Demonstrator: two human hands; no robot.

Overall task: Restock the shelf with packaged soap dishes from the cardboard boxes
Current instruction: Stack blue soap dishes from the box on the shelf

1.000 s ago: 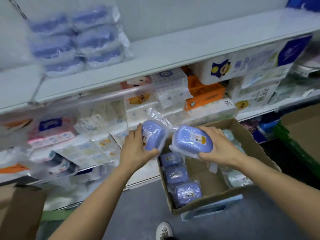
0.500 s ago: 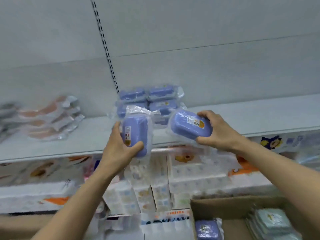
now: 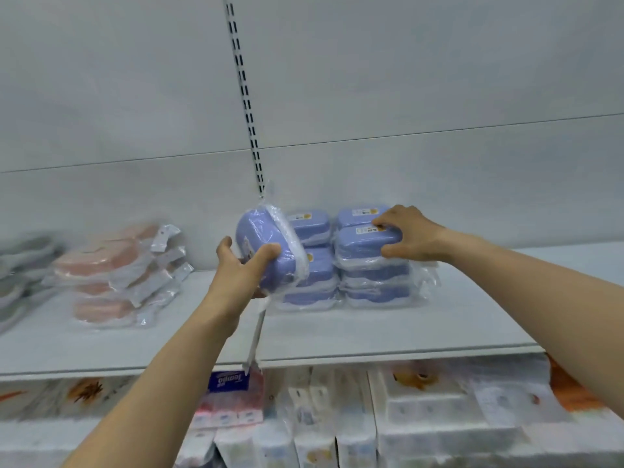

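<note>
Setting one blue dish [image 3: 368, 243] on the right stack [image 3: 373, 282], the right hand [image 3: 410, 235] grips it while the left hand [image 3: 241, 266] holds another dish [image 3: 266, 251], unshelved, beside the shorter stack [image 3: 312, 282].

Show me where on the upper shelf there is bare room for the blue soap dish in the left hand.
Bare shelf lies between the pink packs and the blue stacks, along the front edge, and right of the stacks beneath the right hand. The stacks sit tight together; the left hand holds its soap dish tilted against them.
</note>
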